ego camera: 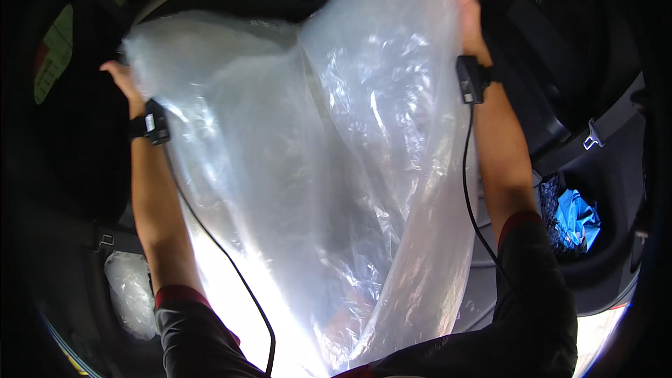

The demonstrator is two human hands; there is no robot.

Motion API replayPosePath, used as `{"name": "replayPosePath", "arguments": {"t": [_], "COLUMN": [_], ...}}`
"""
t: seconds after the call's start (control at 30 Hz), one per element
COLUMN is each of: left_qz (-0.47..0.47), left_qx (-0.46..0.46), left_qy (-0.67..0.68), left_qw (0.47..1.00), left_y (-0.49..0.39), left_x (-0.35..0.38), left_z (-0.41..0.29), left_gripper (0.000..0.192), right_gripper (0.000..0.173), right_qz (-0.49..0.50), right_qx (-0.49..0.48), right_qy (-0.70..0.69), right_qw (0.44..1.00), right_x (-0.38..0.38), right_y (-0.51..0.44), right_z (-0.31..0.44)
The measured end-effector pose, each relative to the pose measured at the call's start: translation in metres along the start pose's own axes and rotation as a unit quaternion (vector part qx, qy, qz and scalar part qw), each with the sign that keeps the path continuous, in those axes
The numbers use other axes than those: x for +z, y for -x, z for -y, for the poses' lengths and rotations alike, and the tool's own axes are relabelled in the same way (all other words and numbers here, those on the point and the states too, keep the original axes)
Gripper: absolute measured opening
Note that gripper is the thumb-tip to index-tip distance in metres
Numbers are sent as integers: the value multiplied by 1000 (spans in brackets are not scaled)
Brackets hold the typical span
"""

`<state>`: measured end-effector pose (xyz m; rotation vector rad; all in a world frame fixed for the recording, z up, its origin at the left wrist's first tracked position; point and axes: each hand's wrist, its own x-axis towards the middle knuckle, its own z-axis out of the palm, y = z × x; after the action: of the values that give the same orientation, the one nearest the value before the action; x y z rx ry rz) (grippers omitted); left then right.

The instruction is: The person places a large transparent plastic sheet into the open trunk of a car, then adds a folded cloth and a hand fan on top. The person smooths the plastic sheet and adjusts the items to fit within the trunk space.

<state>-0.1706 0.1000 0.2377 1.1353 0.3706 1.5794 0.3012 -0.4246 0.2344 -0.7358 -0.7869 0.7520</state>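
A large, clear plastic sheet or bag (262, 131) is spread in front of me, creased and shiny, reaching from the far side down to my body. At its left edge is my left hand (124, 83), with the thumb sticking out to the left and the other fingers mostly hidden by the plastic. Farther up, my right hand (469, 16) holds the right edge near the top, its fingertips against the film. Each wrist wears a strapped black device, the left one (156, 122) and the right one (471, 80), with a cable running back towards me.
Around the plastic is a car's dark cargo area. Its right side pocket (619, 241) contains a crumpled blue item (577, 220) and dark netting. Bundled clear plastic (130, 291) sits in the left side recess. Metal tie-down loops show at left (106, 240) and right (592, 139).
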Motion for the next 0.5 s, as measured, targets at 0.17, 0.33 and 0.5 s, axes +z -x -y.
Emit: {"name": "replayPosePath", "arguments": {"t": [0.17, 0.33, 0.5], "left_qz": [337, 317, 273], "left_qx": [188, 104, 21], "left_qy": [-204, -425, -609], "left_qw": [900, 842, 745], "left_y": [-27, 5, 35], "left_x": [-47, -123, -212], "left_z": [-142, -140, 13], "left_gripper": [45, 38, 43], "right_gripper": [79, 34, 20], "right_qz": [71, -161, -250], "right_qx": [-20, -162, 175], "right_qy": [53, 116, 113], "right_qw": [996, 967, 946], "right_x": [48, -21, -159], "right_y": [28, 27, 10], "right_z": [81, 41, -86]}}
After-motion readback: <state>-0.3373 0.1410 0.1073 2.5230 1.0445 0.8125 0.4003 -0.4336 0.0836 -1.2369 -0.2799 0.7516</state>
